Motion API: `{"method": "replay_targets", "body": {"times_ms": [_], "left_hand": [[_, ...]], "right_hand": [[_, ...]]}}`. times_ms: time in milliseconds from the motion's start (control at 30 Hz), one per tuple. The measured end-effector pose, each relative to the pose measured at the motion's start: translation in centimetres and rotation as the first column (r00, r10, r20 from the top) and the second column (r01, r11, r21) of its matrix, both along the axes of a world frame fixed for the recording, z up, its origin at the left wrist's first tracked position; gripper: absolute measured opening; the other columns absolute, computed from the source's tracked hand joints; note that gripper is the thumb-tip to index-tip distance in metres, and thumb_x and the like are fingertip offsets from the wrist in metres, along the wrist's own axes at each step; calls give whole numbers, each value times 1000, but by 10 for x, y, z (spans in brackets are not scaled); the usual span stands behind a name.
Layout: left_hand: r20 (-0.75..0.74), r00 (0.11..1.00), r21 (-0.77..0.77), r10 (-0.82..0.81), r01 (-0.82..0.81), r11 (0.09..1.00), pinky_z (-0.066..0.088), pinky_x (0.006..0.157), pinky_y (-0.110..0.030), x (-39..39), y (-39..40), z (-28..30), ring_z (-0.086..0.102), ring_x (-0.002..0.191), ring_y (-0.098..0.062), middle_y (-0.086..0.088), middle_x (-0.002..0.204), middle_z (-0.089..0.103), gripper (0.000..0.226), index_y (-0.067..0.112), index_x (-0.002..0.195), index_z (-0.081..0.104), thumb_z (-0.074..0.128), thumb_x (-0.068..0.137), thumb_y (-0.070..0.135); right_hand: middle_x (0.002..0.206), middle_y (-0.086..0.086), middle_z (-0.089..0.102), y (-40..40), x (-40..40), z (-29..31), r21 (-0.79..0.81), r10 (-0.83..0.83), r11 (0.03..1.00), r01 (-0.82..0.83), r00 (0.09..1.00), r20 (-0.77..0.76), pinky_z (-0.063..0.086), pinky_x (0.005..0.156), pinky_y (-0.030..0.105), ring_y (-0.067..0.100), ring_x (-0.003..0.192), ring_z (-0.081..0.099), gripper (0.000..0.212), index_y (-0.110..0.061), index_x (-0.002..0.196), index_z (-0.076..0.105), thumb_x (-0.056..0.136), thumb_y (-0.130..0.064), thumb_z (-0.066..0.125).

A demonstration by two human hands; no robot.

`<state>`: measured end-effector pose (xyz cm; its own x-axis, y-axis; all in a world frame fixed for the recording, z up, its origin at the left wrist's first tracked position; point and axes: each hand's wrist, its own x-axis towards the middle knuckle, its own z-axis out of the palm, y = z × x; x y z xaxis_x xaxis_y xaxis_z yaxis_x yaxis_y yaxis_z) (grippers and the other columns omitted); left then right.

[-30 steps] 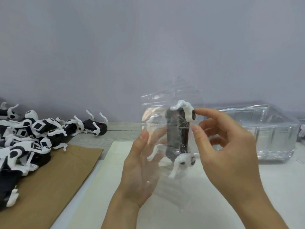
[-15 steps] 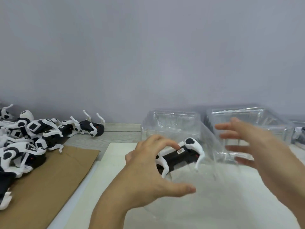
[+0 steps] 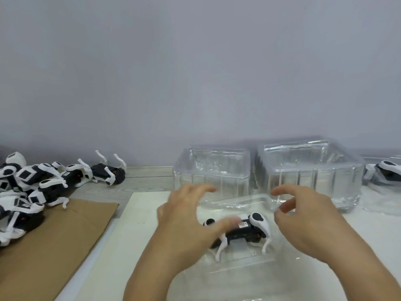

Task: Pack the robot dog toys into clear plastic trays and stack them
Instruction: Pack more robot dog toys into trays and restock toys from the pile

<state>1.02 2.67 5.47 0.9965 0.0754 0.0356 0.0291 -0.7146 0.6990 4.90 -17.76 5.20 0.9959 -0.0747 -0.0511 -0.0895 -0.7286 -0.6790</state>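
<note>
Moved: since half a second ago the robot dog toy (image 3: 240, 230) and its clear plastic tray (image 3: 240, 205) have dropped flat onto the white board (image 3: 138, 216), and the left hand has let go of the dog.
Left hand (image 3: 184, 224): fingers spread and relaxed, hovering over the dog's rear half, a bit motion-blurred, so I can't tell if the fingertips brush it.
Right hand (image 3: 308, 222): open too, fingers loosely bent, just beside the tray's right edge, holding nothing.
Dog: black body with white legs, lying on its side in the tray, a small label facing up.
Tray stacks: two tall stacks of empty clear trays (image 3: 308, 170) side by side, right behind the hands.
Unpacked dogs: a jumbled pile (image 3: 39, 187) far left, partly on the brown cardboard sheet (image 3: 54, 246), well apart from the tray.
Far right: another dog (image 3: 386, 172) already sitting in clear plastic at the frame edge.
Tabletop (image 3: 147, 177): wood grain showing behind the board.
</note>
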Motion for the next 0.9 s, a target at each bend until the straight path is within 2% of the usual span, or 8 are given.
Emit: {"method": "replay_targets", "body": {"times_ms": [100,167,333,500,567,700,800,900], "left_hand": [[115,919,-29,377,-376,926,46,77,-34,8,8,-6,57,90,-14,13,91,58,30,30,84,55,62,83,60],[11,887,-73,461,-459,885,53,70,-36,11,14,-10,66,71,-22,1,70,67,43,16,75,59,56,90,56],[-276,920,-357,280,-368,858,53,48,-25,9,11,-11,73,59,-26,-10,63,71,54,5,72,61,46,101,48],[-269,957,-538,-110,-55,841,58,80,-30,9,9,-20,74,92,-17,-2,101,77,37,11,100,75,46,104,33],[-282,937,-642,-206,-24,766,57,81,-29,8,6,-19,72,97,-15,-5,111,75,39,9,109,75,38,107,20],[-222,964,-618,144,-253,744,54,74,-33,13,12,-20,75,81,-18,-5,95,78,32,12,104,74,42,104,15],[-162,887,-596,432,-437,674,57,80,-41,15,25,-24,75,81,-23,-4,86,78,24,14,96,72,49,99,12],[-154,862,-635,483,-460,620,54,74,-36,14,28,-23,74,80,-20,-1,83,77,22,16,93,72,51,98,12]], "right_hand": [[89,-7,63,-4,0,0,-9,-77,997,77,997,28,47,68,29,16,78,60,39,-33,119,61,85,-15,60],[90,-7,61,-7,0,4,-52,-141,988,146,986,84,44,70,31,19,81,58,36,-30,119,62,86,-18,61],[83,-14,63,13,-7,21,54,-83,996,69,940,330,39,59,20,4,74,58,13,-33,98,67,90,-26,60],[127,-22,45,58,-19,7,-134,256,964,-228,931,260,33,100,30,6,122,39,32,-41,127,54,96,-47,49],[130,-22,42,65,-21,3,-180,300,947,-264,929,217,28,99,34,9,126,34,34,-41,131,51,98,-47,44],[110,-17,46,80,-27,3,-49,266,962,-267,893,362,33,91,18,1,108,41,24,-39,120,56,98,-34,47],[101,-17,57,97,-36,2,227,291,918,-324,942,169,43,74,8,-5,89,56,19,-41,112,57,95,-36,52],[133,-7,50,100,-37,-10,167,339,931,-325,939,-60,41,101,24,9,123,48,40,-40,136,41,97,-40,47]]}}
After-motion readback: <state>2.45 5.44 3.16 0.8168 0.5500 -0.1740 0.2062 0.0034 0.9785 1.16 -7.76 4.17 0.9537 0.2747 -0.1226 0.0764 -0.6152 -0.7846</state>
